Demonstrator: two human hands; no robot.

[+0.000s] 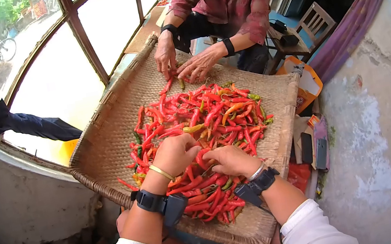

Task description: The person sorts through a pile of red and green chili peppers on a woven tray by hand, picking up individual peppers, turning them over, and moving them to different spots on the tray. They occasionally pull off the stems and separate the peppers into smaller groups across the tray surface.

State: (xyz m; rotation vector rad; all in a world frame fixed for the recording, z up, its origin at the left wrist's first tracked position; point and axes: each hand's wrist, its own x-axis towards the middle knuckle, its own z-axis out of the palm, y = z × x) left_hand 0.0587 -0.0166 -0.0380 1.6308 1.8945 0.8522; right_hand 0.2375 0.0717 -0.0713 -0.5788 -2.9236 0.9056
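Note:
A heap of red chili peppers (199, 116), with a few orange, yellow and green ones mixed in, lies on a woven bamboo tray (100, 144). My left hand (177, 152) is over the near part of the heap, fingers curled down and closed; its fingertips are hidden. Just to its right, my right hand (235, 160) pinches a red chili pepper (203, 159) by one end, close to my left thumb. More peppers lie beneath both wrists.
Across the tray, another person's two hands (166, 58) handle peppers at the far edge. Framed windows (83, 47) run along the left, with a dark folded umbrella (34, 124) beside them. An orange-edged container (305, 79), a wooden chair (314, 25) and a worn wall (372, 117) are on the right.

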